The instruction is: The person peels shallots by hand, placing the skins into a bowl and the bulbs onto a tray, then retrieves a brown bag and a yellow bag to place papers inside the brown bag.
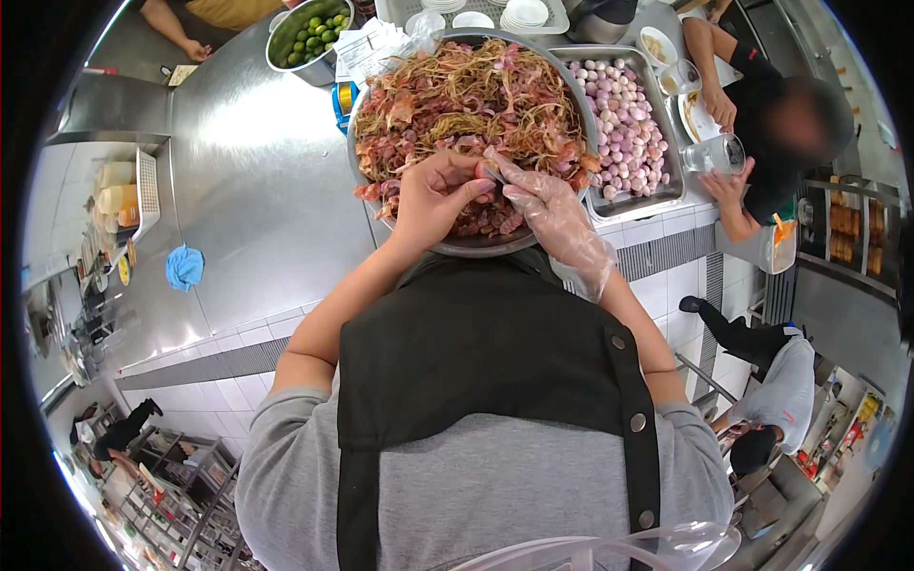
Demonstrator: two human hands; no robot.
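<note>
A large round metal bowl (pixel 587 109) in front of me is heaped with unpeeled shallots (pixel 447 90), dry roots and reddish skins. Over its near side my two hands meet at the fingertips. My left hand (pixel 438 195) is bare and pinches a small shallot, mostly hidden by the fingers. My right hand (pixel 562 219) wears a clear plastic glove; its thumb and fingers close at the same spot, on something too small to make out. Right of the bowl, a rectangular metal tray (pixel 676 181) holds many peeled shallots (pixel 624 124).
On the steel counter (pixel 257 190) lie a blue cloth (pixel 185 267), papers (pixel 367 52) and a pot of green limes (pixel 314 38). White dishes (pixel 524 13) stand behind the bowl. At right, a co-worker (pixel 762 124) handles a clear container (pixel 714 155). Other people work farther off.
</note>
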